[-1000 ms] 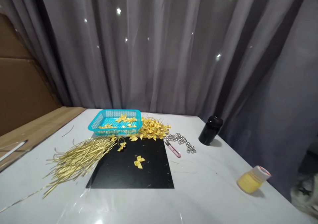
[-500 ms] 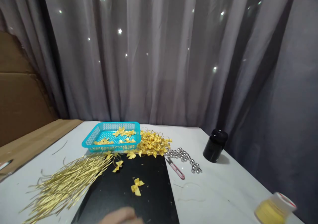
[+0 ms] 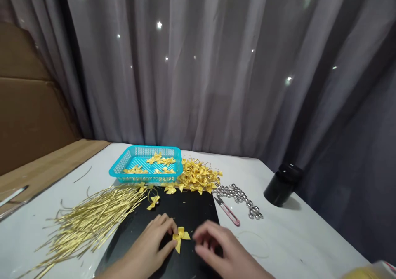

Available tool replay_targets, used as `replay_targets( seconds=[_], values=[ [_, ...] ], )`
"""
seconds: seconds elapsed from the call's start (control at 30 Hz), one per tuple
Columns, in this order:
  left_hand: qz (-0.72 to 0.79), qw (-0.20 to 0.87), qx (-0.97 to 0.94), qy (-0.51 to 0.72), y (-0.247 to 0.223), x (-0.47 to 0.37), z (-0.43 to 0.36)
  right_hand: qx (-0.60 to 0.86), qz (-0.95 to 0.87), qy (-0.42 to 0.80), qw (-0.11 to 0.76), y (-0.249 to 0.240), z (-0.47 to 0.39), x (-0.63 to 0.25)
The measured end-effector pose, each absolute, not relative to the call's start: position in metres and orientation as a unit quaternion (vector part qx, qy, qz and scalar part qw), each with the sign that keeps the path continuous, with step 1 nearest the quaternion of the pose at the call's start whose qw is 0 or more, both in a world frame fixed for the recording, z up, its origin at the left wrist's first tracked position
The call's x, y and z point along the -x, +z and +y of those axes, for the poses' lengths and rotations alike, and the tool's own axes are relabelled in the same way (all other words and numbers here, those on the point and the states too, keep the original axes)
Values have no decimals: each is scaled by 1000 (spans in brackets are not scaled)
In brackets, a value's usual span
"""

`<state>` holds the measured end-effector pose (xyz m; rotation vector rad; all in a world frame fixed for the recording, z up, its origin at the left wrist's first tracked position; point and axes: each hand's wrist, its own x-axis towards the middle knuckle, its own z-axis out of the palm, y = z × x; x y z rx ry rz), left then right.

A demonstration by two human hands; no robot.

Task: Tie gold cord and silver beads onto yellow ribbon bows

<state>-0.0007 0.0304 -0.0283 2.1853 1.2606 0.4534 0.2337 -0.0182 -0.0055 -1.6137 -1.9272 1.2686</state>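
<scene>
ribbon bow [image 3: 180, 238], yellow, lies on black mat [image 3: 192, 209] in the head view; judged light, soft, easily creased, best pinched at its central knot. left hand [image 3: 151, 242] arches at its left edge, grip closure unclear; right hand [image 3: 227, 246], blurred, curls opposite, thumb and fingers parted, empty.

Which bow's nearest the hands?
The yellow bow between the left hand and right hand, on the black mat. The others lie farther back: in the blue basket, heaped beside it, or by the mat's far edge.
</scene>
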Motion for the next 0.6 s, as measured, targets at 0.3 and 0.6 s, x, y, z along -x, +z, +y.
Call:
replay_targets(
  seconds=[0.3, 0.6],
  values=[
    [457, 355, -800, 154, -12, 16, 9, 470, -735, 447, 198, -16, 31, -183],
    [469, 338, -798, 170, -22, 20, 12, 411, -803, 409, 136, -2, 22, -185]
  ],
)
